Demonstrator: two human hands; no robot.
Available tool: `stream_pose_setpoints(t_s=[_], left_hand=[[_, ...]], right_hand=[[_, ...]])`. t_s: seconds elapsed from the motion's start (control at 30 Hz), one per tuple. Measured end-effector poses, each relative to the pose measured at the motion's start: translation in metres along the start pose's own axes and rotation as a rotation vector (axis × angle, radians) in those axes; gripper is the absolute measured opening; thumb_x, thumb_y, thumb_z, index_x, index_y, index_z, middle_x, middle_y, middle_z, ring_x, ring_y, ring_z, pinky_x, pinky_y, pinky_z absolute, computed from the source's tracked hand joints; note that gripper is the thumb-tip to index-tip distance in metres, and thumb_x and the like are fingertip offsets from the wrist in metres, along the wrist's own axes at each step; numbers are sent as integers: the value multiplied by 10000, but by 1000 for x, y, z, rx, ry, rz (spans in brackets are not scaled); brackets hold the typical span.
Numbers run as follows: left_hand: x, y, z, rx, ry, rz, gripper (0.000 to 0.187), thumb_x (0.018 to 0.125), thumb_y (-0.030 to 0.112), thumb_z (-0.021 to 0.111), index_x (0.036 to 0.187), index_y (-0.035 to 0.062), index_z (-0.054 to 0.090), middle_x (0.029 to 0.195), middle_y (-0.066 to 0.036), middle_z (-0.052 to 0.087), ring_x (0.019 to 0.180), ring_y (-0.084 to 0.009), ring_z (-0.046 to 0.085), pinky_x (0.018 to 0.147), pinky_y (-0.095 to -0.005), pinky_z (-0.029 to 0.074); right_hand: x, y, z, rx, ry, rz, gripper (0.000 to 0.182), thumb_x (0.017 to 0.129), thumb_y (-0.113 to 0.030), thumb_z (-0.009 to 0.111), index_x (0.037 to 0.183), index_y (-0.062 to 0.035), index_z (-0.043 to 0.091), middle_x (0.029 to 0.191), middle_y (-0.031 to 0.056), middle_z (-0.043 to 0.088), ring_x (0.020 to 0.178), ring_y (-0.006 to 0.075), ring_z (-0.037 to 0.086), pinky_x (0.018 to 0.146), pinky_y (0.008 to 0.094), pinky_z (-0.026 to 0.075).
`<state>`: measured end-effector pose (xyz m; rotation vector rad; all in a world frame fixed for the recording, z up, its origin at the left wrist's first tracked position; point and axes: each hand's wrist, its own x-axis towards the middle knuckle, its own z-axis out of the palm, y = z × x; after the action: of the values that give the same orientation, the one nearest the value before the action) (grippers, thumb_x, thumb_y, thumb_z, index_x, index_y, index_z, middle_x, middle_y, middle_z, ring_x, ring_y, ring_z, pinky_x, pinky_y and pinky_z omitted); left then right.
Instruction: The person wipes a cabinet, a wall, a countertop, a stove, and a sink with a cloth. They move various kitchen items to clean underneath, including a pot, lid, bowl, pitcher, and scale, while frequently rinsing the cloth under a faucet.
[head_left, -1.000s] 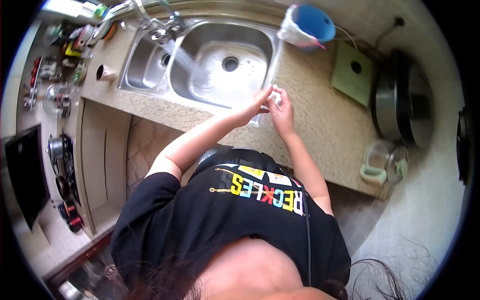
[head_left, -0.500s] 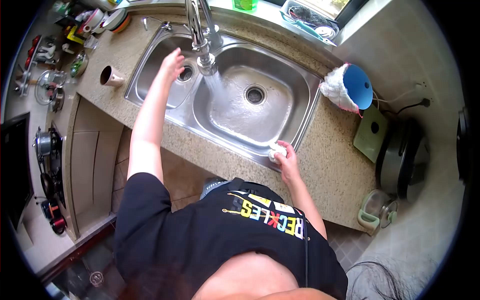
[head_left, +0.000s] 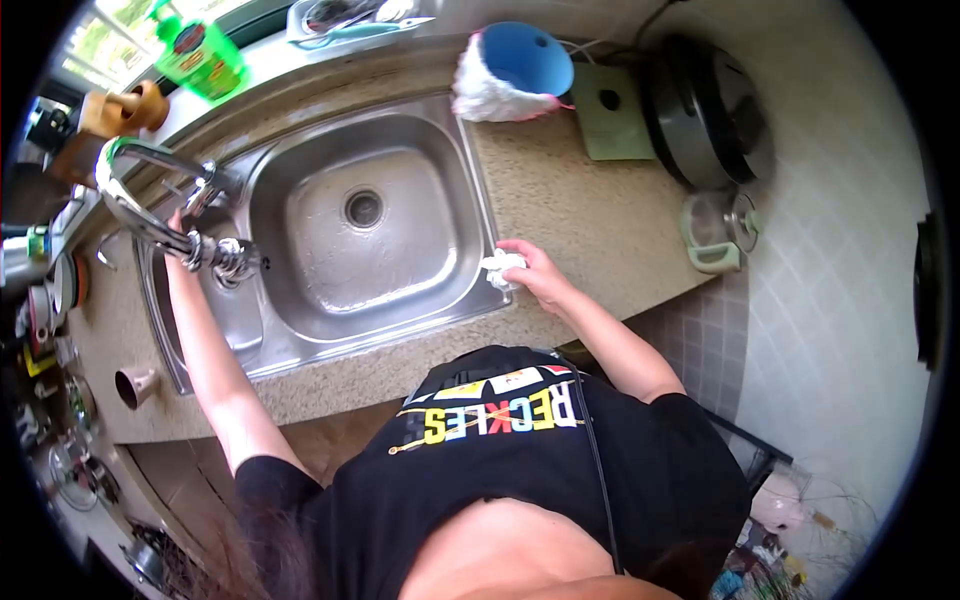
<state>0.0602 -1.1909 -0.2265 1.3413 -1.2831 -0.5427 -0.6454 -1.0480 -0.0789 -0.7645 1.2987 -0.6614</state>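
Observation:
My right hand (head_left: 535,275) is closed on a crumpled white cloth (head_left: 503,268) at the right rim of the steel sink (head_left: 360,250). My left hand (head_left: 177,240) reaches behind the chrome faucet (head_left: 150,215) at the sink's left side, and the faucet hides most of its fingers. No water stream shows from the spout. The large basin is wet inside, with a round drain (head_left: 363,208) in its floor.
A brown cup (head_left: 137,386) lies on the counter (head_left: 590,220) at the left. Along the back are a green soap bottle (head_left: 200,55), a blue container with white cloth (head_left: 520,65), a green board (head_left: 612,112), a dark cooker (head_left: 705,110) and a glass pot (head_left: 712,225).
The view has turned to the right. My left hand has moved from over the small basin to the faucet, and the running water has stopped. My right hand still holds the cloth.

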Motion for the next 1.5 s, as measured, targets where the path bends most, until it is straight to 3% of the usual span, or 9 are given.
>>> stream_pose_setpoints(t_s=[0.07,0.13,0.27,0.47,0.53,0.8,0.97,1.4,1.5], left_hand=[[-56,74,21,-462,198,-680,223,863,288,549,995,109,569,814,-18,573,769,-127,553,627,-269,432],[-101,179,77,-333,364,-816,175,859,213,542,996,104,542,833,-9,551,758,-126,547,597,-233,420],[-200,213,141,-6,481,-689,194,831,106,555,1020,67,538,893,-20,554,780,-114,535,618,-232,442],[-218,364,360,-253,-272,-607,227,886,102,552,1100,30,573,1014,-56,594,918,-131,581,757,-257,486],[-210,366,439,-246,-459,-480,329,877,117,549,1185,4,527,1066,-102,600,987,-181,576,830,-279,459],[-143,351,674,-302,-444,-822,608,806,339,644,1230,-54,455,1035,-160,586,873,-193,567,733,-288,459],[-123,382,695,-20,-471,-929,582,811,403,634,1166,-34,484,1028,-150,581,840,-188,573,606,-296,461],[-162,463,582,-423,-508,-747,468,869,333,610,1165,-10,494,1043,-105,601,920,-165,589,776,-308,497],[-158,502,548,-539,-416,-780,421,883,304,589,1154,-6,502,1008,-98,611,875,-152,610,767,-293,511]], right_hand=[[4,-8,-22,-30,-33,10,402,719,25,538,1119,-6,537,1024,89,608,948,163,584,851,296,463],[6,-19,-60,62,131,-4,282,713,-32,527,988,-39,592,945,81,622,868,149,596,737,274,491],[34,-33,-173,286,527,-134,169,785,-129,504,903,-42,589,810,57,607,698,150,584,619,286,484],[100,-54,-292,134,699,-332,353,818,-253,637,1047,7,570,938,107,622,792,178,603,657,324,496],[125,-52,-306,-304,1041,-350,491,812,-257,640,1176,41,498,1028,145,609,887,212,599,733,326,493],[128,-83,-318,-277,708,-235,447,814,-254,638,1103,76,548,987,171,629,849,230,614,691,330,483],[123,-73,-303,-59,784,-417,232,793,-126,650,891,56,546,808,122,612,705,179,582,619,317,467],[-1,-26,-293,279,356,-409,171,922,-218,518,937,-50,544,831,8,560,806,87,501,735,228,398],[-8,-58,-284,278,527,-502,174,918,-221,525,950,-54,560,928,26,555,833,119,503,753,262,400]])
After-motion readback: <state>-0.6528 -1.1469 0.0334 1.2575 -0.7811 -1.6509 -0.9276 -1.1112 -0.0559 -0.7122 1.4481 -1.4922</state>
